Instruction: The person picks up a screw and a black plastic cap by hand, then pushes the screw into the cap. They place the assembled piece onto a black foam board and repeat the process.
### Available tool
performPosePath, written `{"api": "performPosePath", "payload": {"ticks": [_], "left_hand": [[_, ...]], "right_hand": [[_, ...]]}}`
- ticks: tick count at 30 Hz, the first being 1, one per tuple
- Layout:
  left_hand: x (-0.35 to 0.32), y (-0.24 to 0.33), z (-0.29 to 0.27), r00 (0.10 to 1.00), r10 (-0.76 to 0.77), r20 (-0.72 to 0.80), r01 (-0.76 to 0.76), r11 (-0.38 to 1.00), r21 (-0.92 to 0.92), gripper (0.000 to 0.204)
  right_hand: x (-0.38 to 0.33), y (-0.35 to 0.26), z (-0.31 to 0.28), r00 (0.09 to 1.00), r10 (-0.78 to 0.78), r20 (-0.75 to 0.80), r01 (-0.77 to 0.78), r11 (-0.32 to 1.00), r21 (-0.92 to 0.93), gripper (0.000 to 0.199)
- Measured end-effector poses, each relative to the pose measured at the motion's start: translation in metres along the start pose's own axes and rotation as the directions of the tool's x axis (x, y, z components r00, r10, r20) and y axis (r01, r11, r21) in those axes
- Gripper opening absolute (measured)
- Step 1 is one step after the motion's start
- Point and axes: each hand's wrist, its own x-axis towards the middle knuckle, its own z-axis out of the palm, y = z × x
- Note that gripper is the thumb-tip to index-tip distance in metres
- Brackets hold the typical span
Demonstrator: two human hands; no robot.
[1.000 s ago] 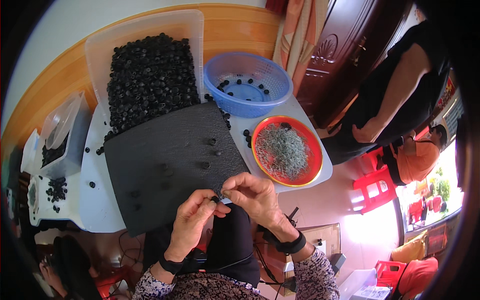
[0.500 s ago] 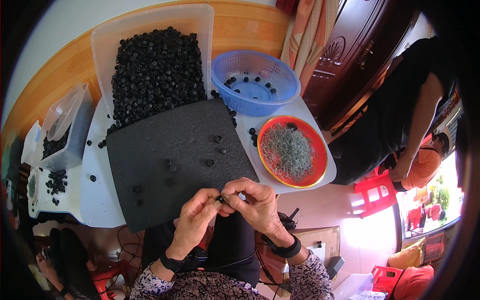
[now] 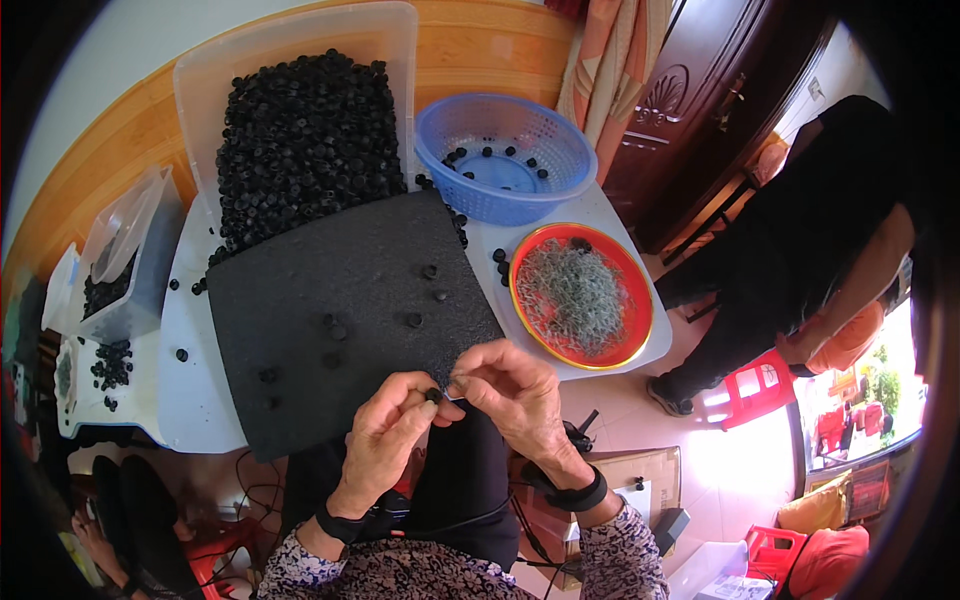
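My left hand [image 3: 388, 432] pinches a small round black plastic part [image 3: 433, 396] between thumb and fingertips. Just right of it, my right hand [image 3: 515, 395] is closed, thumb against forefinger, on a tiny pale, shiny piece [image 3: 452, 394] too small to name. The two hands nearly touch, above the near edge of a black foam mat [image 3: 300, 270]. Several loose black parts [image 3: 414, 320] lie on that mat. To the right, a red dish [image 3: 645, 310] with a yellow rim holds a tangled heap of small thin silvery pieces [image 3: 570, 295].
Behind the mat stands a clear bin [image 3: 403, 60] heaped with black parts. A blue basket [image 3: 560, 190] beside it contains a few. Another clear bin [image 3: 150, 270] is on the white table [image 3: 205, 400] at left. A person in black [image 3: 800, 220] stands at right, near a red stool [image 3: 745, 390].
My hands have drawn slightly apart, and a pale sliver now shows at my right fingertips. The black part stays in my left hand. The person at right has shifted, showing a shoe.
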Motion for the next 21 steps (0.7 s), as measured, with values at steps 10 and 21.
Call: {"api": "performPosePath", "payload": {"ticks": [10, 21], "left_hand": [[0.000, -0.007, 0.002, 0.998, 0.059, 0.006, -0.060, 0.996, 0.060, 0.018], [-0.002, -0.011, 0.002, 1.000, -0.010, 0.014, 0.010, 0.999, 0.040, 0.020]], "right_hand": [[-0.001, -0.022, -0.002, 0.985, -0.092, 0.148, 0.137, 0.931, -0.339, 0.018], [-0.002, -0.024, 0.001, 0.975, -0.203, 0.087, 0.217, 0.819, -0.532, 0.020]]}}
